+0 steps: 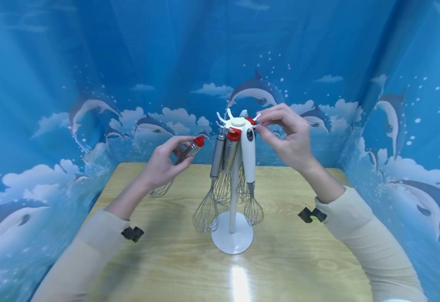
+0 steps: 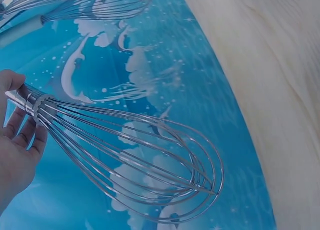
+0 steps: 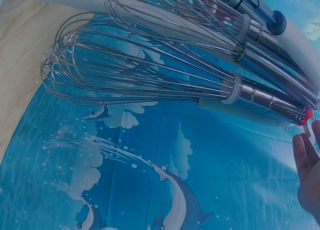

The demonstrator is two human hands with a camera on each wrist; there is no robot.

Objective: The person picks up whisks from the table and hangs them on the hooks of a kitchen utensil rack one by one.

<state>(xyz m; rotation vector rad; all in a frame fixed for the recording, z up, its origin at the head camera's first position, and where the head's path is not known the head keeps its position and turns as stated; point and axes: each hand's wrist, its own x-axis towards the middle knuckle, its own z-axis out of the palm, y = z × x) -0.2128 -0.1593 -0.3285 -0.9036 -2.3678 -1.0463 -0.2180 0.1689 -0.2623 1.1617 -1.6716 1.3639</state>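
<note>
My left hand [image 1: 166, 161] grips a balloon whisk by its metal handle [image 1: 190, 150], which has a red end. Its wire loops [image 2: 145, 160] point away from the palm in the left wrist view. To the right stands a white rotating rack [image 1: 237, 122] with hooks, hung with several whisks. My right hand [image 1: 289, 133] is at a right-hand hook, thumb and index tips close around it, next to the red end [image 3: 306, 116] of a hanging metal whisk [image 3: 260, 97]. In the right wrist view, the fingers [image 3: 301, 152] look fairly straight, just below that red end.
A white-handled whisk [image 1: 248, 153], a grey-handled whisk [image 1: 217, 156] and a red-ended metal whisk [image 1: 230, 152] hang at the rack's front. Its round white base [image 1: 232, 247] stands on a wooden table [image 1: 295, 256]. Blue dolphin-print curtains [image 1: 159, 54] surround the table.
</note>
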